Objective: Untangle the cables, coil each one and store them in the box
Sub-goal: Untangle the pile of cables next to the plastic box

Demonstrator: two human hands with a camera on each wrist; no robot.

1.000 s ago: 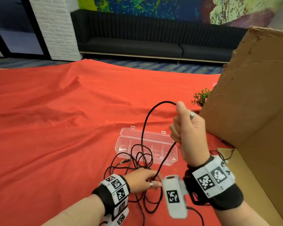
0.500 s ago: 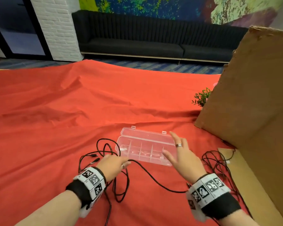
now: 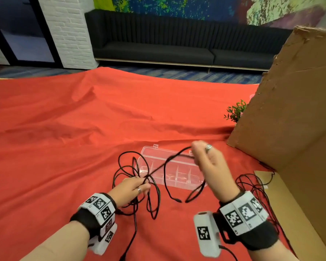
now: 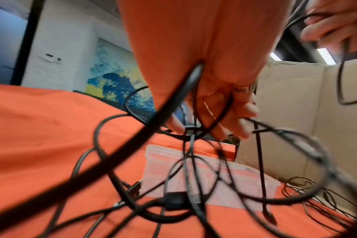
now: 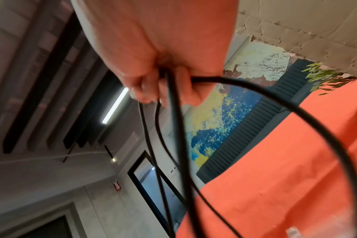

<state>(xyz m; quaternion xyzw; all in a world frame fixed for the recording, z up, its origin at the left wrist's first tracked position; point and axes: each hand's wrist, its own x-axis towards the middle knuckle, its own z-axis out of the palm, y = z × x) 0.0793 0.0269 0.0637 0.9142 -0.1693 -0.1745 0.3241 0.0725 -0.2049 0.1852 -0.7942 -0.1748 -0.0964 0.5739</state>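
Observation:
A tangle of black cables (image 3: pixel 152 194) lies on the red cloth in front of a clear plastic box (image 3: pixel 184 185) with dividers and an open lid. My left hand (image 3: pixel 143 187) grips several strands of the tangle low over the cloth; the left wrist view shows its fingers (image 4: pixel 224 122) curled round them, with the box (image 4: pixel 157 161) beyond. My right hand (image 3: pixel 195 153) is raised over the box and pinches a cable loop (image 3: pixel 169 159) that runs taut down to the left hand. In the right wrist view its fingers (image 5: pixel 159 91) hold doubled strands. A plug end (image 3: pixel 178 200) dangles.
A second heap of black cable (image 3: pixel 252 187) lies at the foot of a large cardboard sheet (image 3: pixel 290 110) that walls off the right side. A small green plant (image 3: pixel 235 112) peeks from behind it. The red cloth (image 3: pixel 64 138) stretches far left and back; a dark sofa (image 3: pixel 158 49) stands beyond.
My right hand came down and opened flat by the box half a second ago; now it pinches a cable loop and has lifted it. The left hand has closed on the tangle.

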